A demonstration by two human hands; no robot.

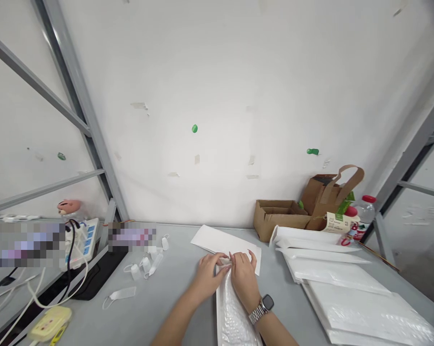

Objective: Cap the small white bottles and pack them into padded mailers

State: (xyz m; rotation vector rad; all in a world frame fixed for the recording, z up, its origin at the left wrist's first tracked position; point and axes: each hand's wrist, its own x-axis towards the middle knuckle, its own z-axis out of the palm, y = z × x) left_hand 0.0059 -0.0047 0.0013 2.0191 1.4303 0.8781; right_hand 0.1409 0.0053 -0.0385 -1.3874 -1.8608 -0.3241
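A white bubble mailer (231,312) lies lengthwise on the grey table, its bubbled side facing up. At its far end my left hand (208,275) is closed, pinching the edge between thumb and fingers. My right hand (244,278), with a watch (263,307) on the wrist, is bent over the same end and closed on it from the right side. The fingertips of both hands almost meet, and what lies right under them is hidden. Just beyond the hands, a flat white sheet or card (217,239) rests on the table, partly covered by the fingers.
Stacked white bubble mailers (364,307) spread over the right side. Behind them stand a cardboard box (274,223), a brown paper bag (321,197) and a plastic bottle (364,211). Several small white corded pieces (135,272), a power strip (89,245) and a yellow case (51,323) lie left.
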